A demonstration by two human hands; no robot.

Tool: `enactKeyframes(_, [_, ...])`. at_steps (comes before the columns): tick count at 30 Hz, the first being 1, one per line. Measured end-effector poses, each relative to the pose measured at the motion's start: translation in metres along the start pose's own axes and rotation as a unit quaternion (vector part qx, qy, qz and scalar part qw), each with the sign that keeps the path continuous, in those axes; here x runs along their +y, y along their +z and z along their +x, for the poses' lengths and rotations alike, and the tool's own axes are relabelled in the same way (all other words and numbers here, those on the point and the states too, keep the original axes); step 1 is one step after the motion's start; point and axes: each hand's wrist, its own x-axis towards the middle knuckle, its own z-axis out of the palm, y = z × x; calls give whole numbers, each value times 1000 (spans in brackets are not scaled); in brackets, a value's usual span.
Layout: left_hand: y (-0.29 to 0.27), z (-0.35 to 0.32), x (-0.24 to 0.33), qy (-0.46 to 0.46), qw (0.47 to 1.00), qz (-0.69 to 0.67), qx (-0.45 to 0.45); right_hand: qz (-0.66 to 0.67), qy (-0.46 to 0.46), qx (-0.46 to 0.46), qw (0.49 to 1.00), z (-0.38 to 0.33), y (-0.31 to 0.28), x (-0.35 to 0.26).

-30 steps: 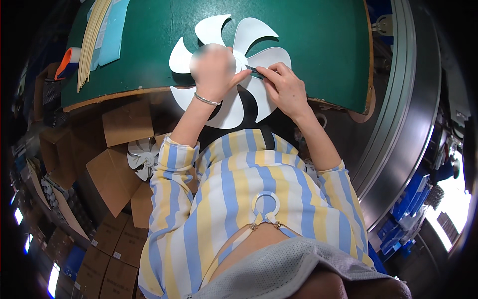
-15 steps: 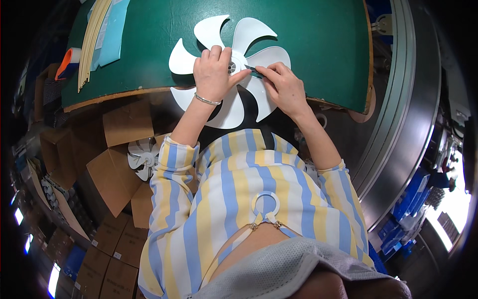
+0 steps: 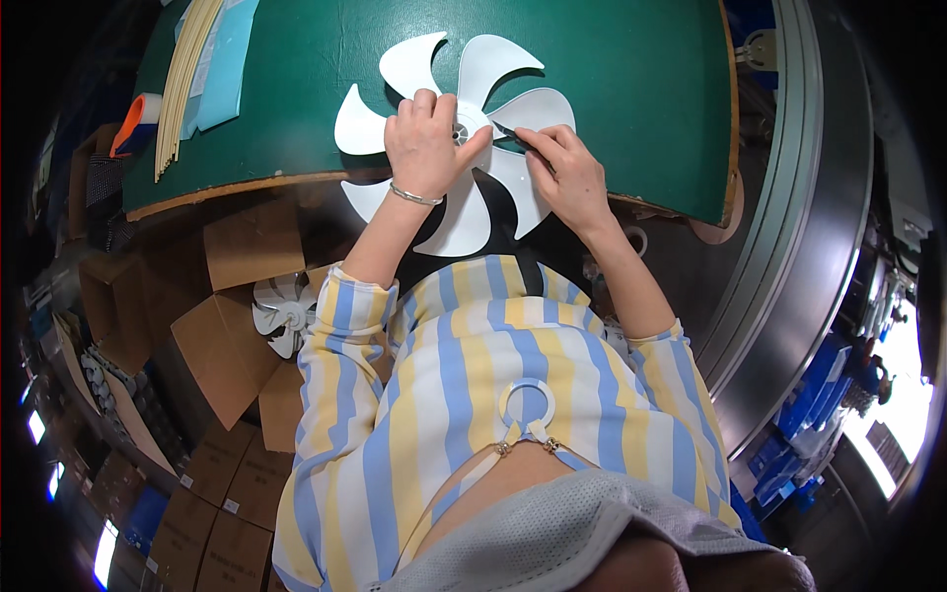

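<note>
Green tabletop (image 3: pixel 651 118) across the upper view, edged with worn wood, with pale thin sticks (image 3: pixel 187 84), a light-blue sheet (image 3: pixel 219 74) and an orange-rimmed object (image 3: pixel 133 123) near its left side. Near its front edge, lying flat, a white fan wheel (image 3: pixel 474 119) with curved blades around a ribbed hub, lower blades reaching past the table edge toward the body. Over the left part of the hub and the neighbouring blades, the left hand (image 3: pixel 422 148), laid palm down, fingers close together and bent, thumb spread well apart toward the right side of the hub; at its wrist, a silvery bracelet (image 3: pixel 414 195). At the right of the hub, the right hand (image 3: pixel 567 178), thumb and index pinched together on a slim dark tool (image 3: pixel 504 129), its tip close to the hub and the left thumb; too small to tell whether touching. Below to the left, an open cardboard box (image 3: pixel 227 335) beside a second white fan wheel (image 3: pixel 283 314); further down, closed cartons (image 3: pixel 235 474). Along the right, a broad metal rail (image 3: pixel 799 197).
</note>
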Motion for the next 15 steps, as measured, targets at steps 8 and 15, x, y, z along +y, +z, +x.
enactKeyframes(8, [16, 1, -8, -39, 999, -3, 15, 13, 7, 11, 1000, -1, 1, 1])
enactKeyframes(15, [0, 3, 5, -24, 1000, -7, 4, 21, 15, -1, 1000, 1, 0, 2])
